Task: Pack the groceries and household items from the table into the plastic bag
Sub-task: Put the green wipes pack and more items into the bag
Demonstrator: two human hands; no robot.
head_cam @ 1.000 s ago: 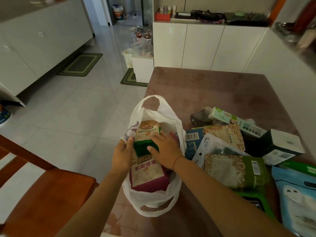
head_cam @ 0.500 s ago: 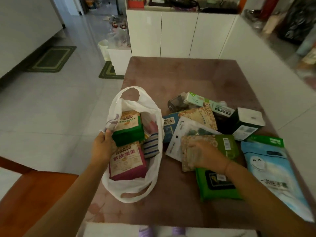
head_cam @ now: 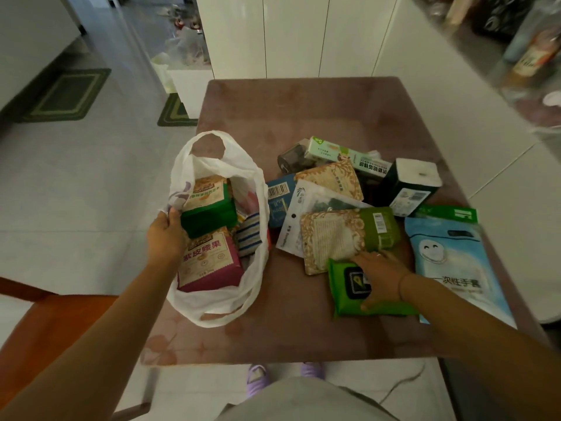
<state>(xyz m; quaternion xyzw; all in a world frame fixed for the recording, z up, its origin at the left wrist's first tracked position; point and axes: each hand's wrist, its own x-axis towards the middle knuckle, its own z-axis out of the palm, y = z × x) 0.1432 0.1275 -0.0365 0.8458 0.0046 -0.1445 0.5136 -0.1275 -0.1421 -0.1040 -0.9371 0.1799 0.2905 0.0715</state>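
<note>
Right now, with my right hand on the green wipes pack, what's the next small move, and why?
Probably close the right hand around the green wipes pack and lift it: the hand lies flat on it, it is the nearest loose item, and the left hand is holding the plastic bag open.

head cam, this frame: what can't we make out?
- Bag contents: only top packs show; the walls hide the rest.
- Green wipes pack: label covered by right hand.
- Dark canister: mostly under the long green box.
- Counter bottles, top right: blurred.
- Blue pouch: small print illegible.
</note>
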